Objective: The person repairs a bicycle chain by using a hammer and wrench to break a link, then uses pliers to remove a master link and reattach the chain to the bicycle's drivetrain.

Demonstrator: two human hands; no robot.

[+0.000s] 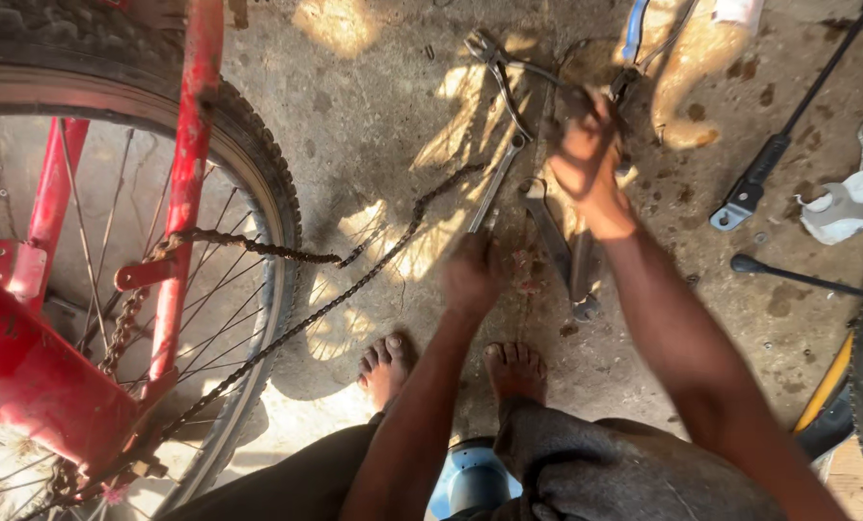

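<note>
Head view: a red bicycle frame (pixel 26 376) and its spoked wheel (pixel 248 174) fill the left side over a stained concrete floor (pixel 373 106), and a loose rusty chain (pixel 354 289) runs from the wheel's sprocket across the floor to end just short of the tools lying ahead of the person's bare feet. The left hand (pixel 470 275) is closed around the lower end of a long flat spanner (pixel 497 183) that slants up and away. The right hand (pixel 586 145), blurred, is bunched around dark tool handles beside a pair of pliers (pixel 494 58), with another spanner (pixel 547 227) lying just below it.
</note>
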